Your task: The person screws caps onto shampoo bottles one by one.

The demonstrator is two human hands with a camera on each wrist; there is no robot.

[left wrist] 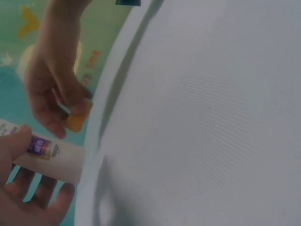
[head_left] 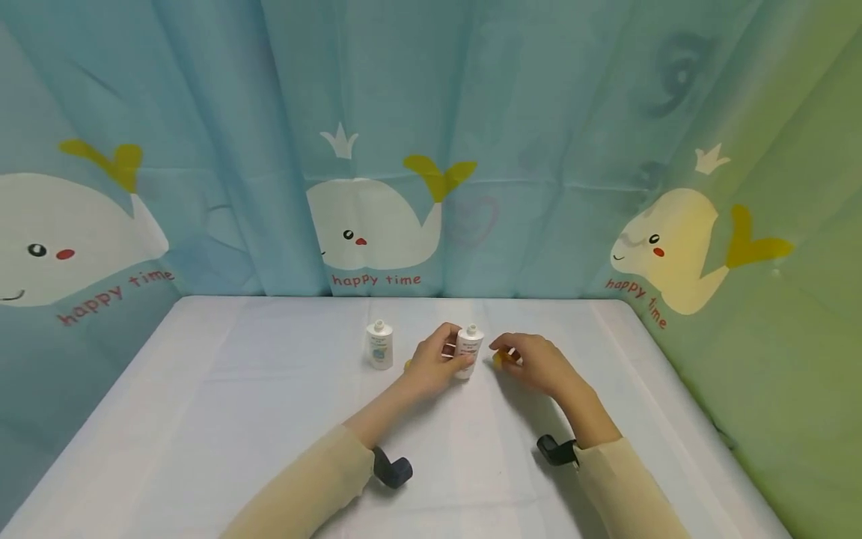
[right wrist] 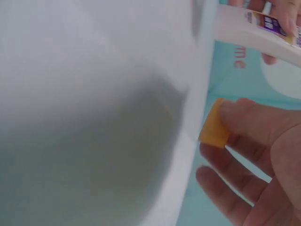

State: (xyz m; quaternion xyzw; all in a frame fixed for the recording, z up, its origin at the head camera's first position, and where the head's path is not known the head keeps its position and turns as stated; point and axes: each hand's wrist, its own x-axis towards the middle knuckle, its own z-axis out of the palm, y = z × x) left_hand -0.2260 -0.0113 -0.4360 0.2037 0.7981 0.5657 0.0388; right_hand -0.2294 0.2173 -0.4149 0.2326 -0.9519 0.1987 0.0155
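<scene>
My left hand [head_left: 431, 364] grips a white bottle [head_left: 469, 344] whose neck is bare at the top; its label carries a purple patch [left wrist: 38, 146] in the left wrist view. Thumb on one side and fingers on the other, it keeps the bottle nearly upright. To the right, my right hand [head_left: 539, 362] pinches a small orange-yellow cap [right wrist: 215, 125] between thumb and fingers, apart from the bottle. A second white bottle [head_left: 380, 346], also with a bare neck, stands on the table left of my left hand. Beside that hand a bit of yellow [head_left: 407, 364] shows, mostly hidden behind it.
A white cloth covers the table [head_left: 269, 419]. Behind it hangs a blue curtain [head_left: 539, 112] printed with whales, turning green at the right. Black wrist straps with camera mounts [head_left: 393, 470] stick out from both sleeves.
</scene>
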